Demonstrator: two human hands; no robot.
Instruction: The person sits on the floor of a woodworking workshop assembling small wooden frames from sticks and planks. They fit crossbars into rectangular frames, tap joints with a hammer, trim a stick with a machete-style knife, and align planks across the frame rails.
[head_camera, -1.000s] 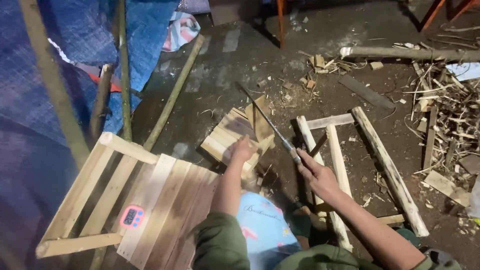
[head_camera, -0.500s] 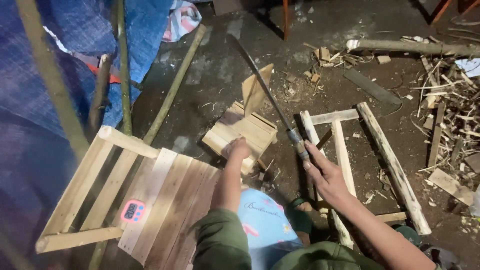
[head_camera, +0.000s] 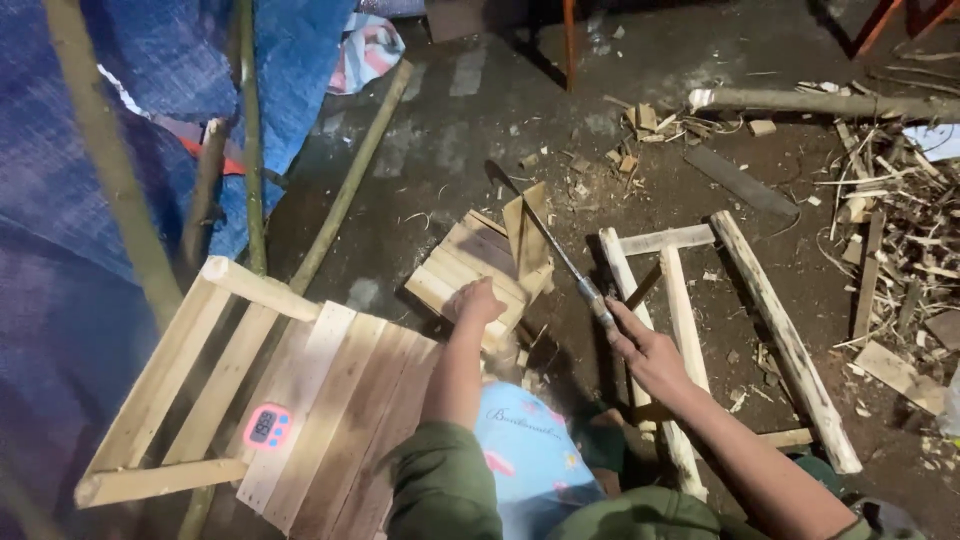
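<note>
Lying tilted on the dirt floor (head_camera: 420, 150) at the lower left, a slatted wooden pallet panel (head_camera: 300, 400) carries a small pink digital timer (head_camera: 268, 425) on one plank, while a rough ladder-like frame of poles (head_camera: 700, 310) sprawls to the right. Between them sits a small stack of short boards (head_camera: 470, 270) with one piece standing upright on it. The left hand (head_camera: 478, 300) presses down on the stack's near edge, and the right hand (head_camera: 645, 345) grips the handle of a long machete (head_camera: 545, 235) whose blade rests against the upright piece.

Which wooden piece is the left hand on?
The small slatted panel on the ground under the left hand, not the large pallet or ladder-like frame.
</note>
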